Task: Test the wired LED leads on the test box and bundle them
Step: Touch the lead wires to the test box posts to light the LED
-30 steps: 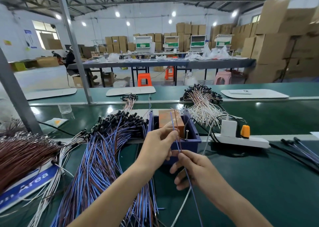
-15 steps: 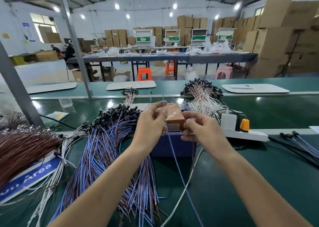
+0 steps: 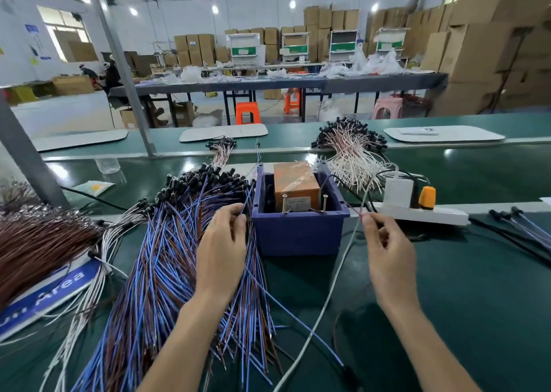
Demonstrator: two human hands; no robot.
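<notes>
step: judged as fetching the next lead for testing; nothing is on the test posts right now
task thing: lead pile, blue and brown with black LED heads at the far end, fanned on the green table left of the blue bin
test box: orange box sits inside the bin, with two upright metal posts at its near face
left hand: left hand is palm down on the pile's right edge, just beside the bin, with fingertips curled and pinching among the leads
right hand: right hand is raised right of the bin, with thumb and forefinger pinched on a thin wire end; can't tell which wire it belongs to
loose: one blue lead trails near-right out of the pile and crosses the white cable
next: likely pull one lead free, then touch its bare ends to the two posts; needs a single-lead pick, and tangling is the risk
bundling: not started here
other: power strip right of bin; white leads far
</notes>
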